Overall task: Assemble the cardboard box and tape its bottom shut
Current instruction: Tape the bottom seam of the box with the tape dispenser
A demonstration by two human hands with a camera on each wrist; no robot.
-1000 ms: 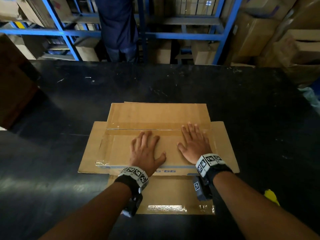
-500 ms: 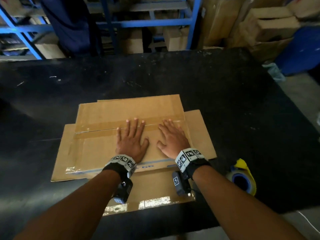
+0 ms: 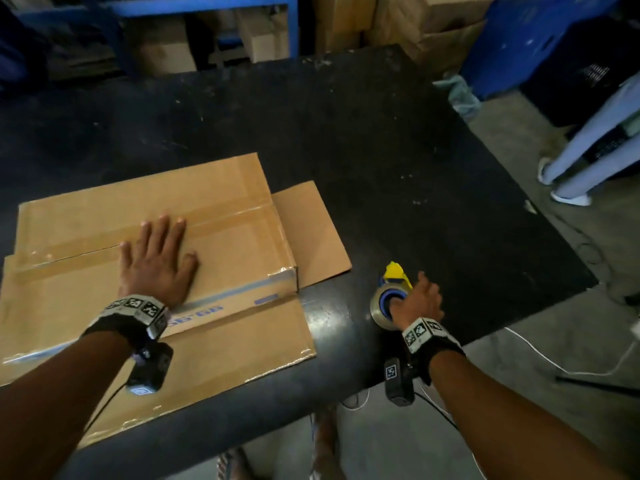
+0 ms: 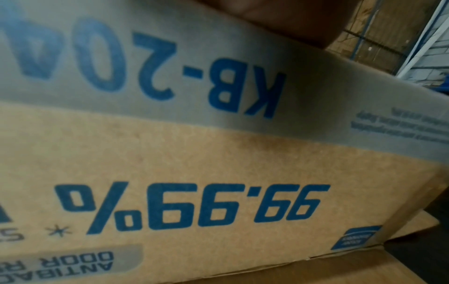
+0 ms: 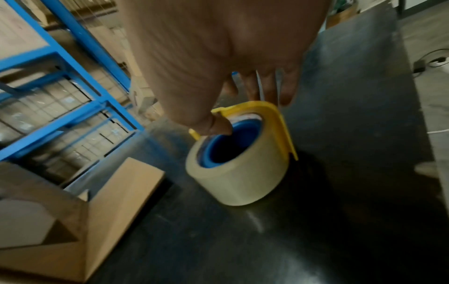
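Here we see the left hand (image 3: 157, 259) lying flat on the box (image 3: 225, 237), palm down, fingers straight and spread, so its grip is wide and holds nothing. The box sits on the near left part of the bench (image 3: 398, 161), upside down, with its outer flaps splayed flat on the bench around it. A strip of clear tape (image 3: 214, 216) runs along the seam of the upturned bottom, and the fingertips reach that strip. In the left wrist view the printed side of the box (image 4: 218, 173) fills the frame, its blue lettering upside down.

To the right of the box, near the bench's front edge and apart from the nearest flap, stands the tape roll (image 3: 382, 306) in its yellow dispenser (image 3: 396, 271). The right hand (image 3: 420, 299) is on it: in the right wrist view the thumb (image 5: 216, 124) dips into the blue core (image 5: 230, 146) of the roll (image 5: 238, 173), while the fingers (image 5: 269, 86) reach down past the far side of the yellow guard (image 5: 279, 123). The grip looks narrow around the roll's rim, though we cannot tell whether it has fully closed; the roll rests on the bench.

Further off, beyond the bench, we see blue racking (image 3: 207, 8) with cartons (image 3: 408, 22), and at the far right someone's legs (image 3: 588, 150) on the floor.
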